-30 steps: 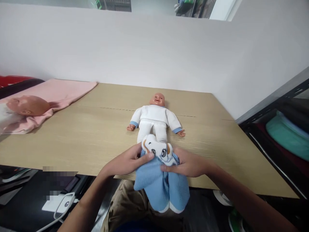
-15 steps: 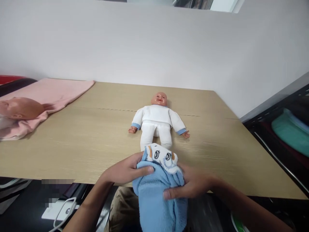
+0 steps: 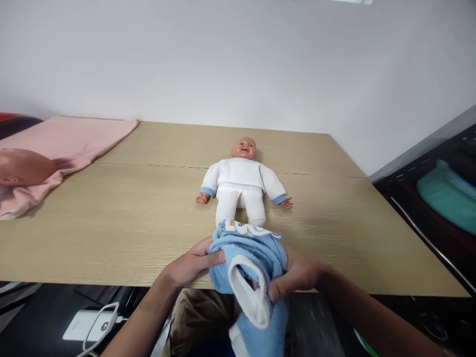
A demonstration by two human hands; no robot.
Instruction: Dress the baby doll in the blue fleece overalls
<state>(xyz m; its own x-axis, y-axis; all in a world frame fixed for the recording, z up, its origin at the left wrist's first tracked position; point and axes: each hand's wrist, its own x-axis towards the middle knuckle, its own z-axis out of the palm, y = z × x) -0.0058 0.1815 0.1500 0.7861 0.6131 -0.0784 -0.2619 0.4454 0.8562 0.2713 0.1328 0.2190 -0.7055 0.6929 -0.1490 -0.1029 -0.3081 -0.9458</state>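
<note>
A light blue fleece garment is bunched between my two hands at the table's front edge. Its white-trimmed opening faces me, and a white patch with a printed face is folded at its far side. My left hand grips the left side, thumb on top. On the right side, my right hand is closed around the cloth near the white cuff; some of its fingers are hidden inside or beneath. Just beyond lies a baby doll on its back, in a white top with blue cuffs and white trousers, its feet hidden behind the garment.
A second doll's head rests on a pink blanket at the left of the wooden table. A white power bank with a cable sits below the table. Green cloth lies on a dark rack at the right.
The garment has been turned and gathered up, so a white-trimmed opening now shows and the printed face is mostly folded away. My right hand has shifted slightly up. The view tilted a little.
</note>
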